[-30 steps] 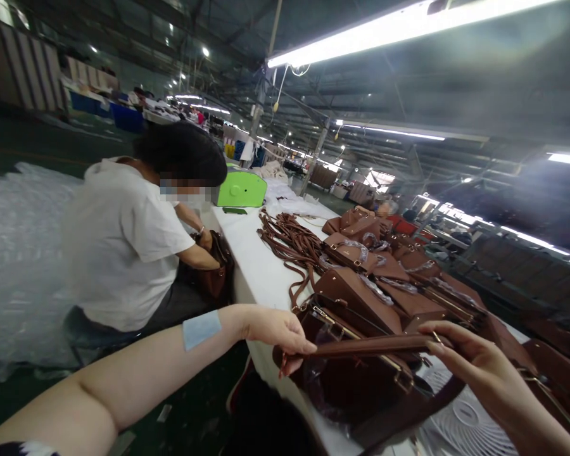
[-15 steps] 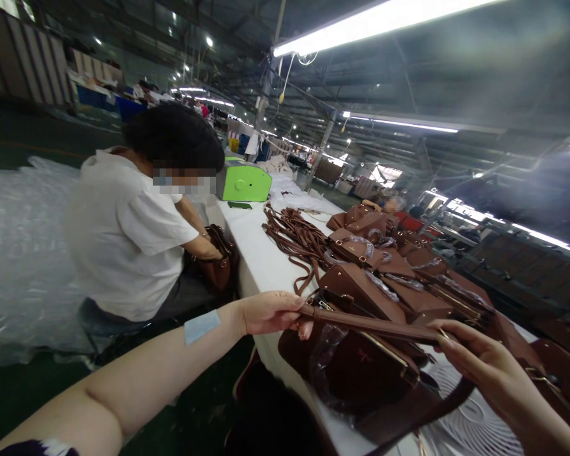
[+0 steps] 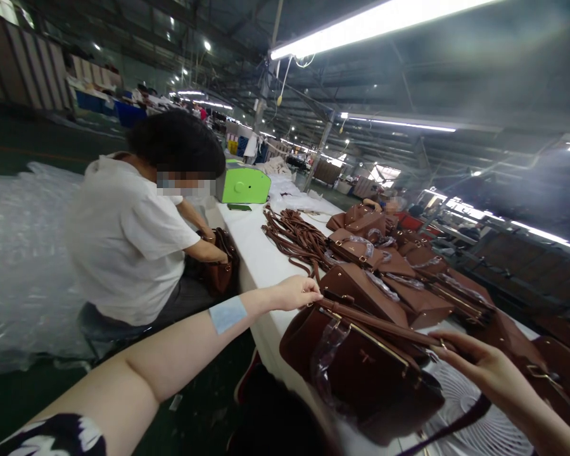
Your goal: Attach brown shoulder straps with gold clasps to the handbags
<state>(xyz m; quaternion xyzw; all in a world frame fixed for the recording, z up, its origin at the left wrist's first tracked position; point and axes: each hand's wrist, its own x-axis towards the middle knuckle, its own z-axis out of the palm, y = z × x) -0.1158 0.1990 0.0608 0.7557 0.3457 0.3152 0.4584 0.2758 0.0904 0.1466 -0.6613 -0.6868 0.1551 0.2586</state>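
A brown strap [image 3: 375, 321] is stretched above a brown handbag [image 3: 342, 367] at the near edge of the table. My left hand [image 3: 298, 292] pinches the strap's left end, close to the bag's top corner. Toward the other end, my right hand [image 3: 465, 351] grips the strap between thumb and fingers, and a loose length hangs below it. The handbag has a gold zip along its top and clear plastic wrapped on its handle. Whether the strap is fastened to the bag I cannot tell.
Several brown handbags [image 3: 365, 288] crowd the white table [image 3: 251, 253], beside a heap of brown straps [image 3: 297, 234]. A green machine [image 3: 247, 185] stands farther back. At left a seated co-worker [image 3: 133, 234] handles another bag [image 3: 223, 269]. A round ribbed grille [image 3: 484, 411] lies near my right hand.
My left hand has moved slightly up and right with its end of the strap. My right hand has shifted slightly down. More of the handbag's front now shows.
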